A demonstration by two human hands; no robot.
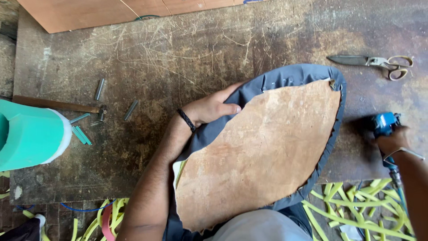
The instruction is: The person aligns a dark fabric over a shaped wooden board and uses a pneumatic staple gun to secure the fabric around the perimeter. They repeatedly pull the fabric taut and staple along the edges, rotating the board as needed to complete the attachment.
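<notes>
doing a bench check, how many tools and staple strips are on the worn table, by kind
Steel scissors with tan handles: 1
Wooden-handled hammer: 1
Blue staple gun in the right hand: 1
Loose grey staple strips, e.g.: 5
Total: 8

this is an upholstery workshop. a scarred, stained dark wooden counter (pixel 187 58) carries loose metal staple strips (pixel 100 89), large steel scissors with worn handles (pixel 374 62), a wooden-handled hammer (pixel 58 105) and a block of green foam (pixel 31 136). grey fabric is stapled around an oval plywood seat board (pixel 263 151), and yellow foam offcuts (pixel 352 209) litter the floor below.
</notes>
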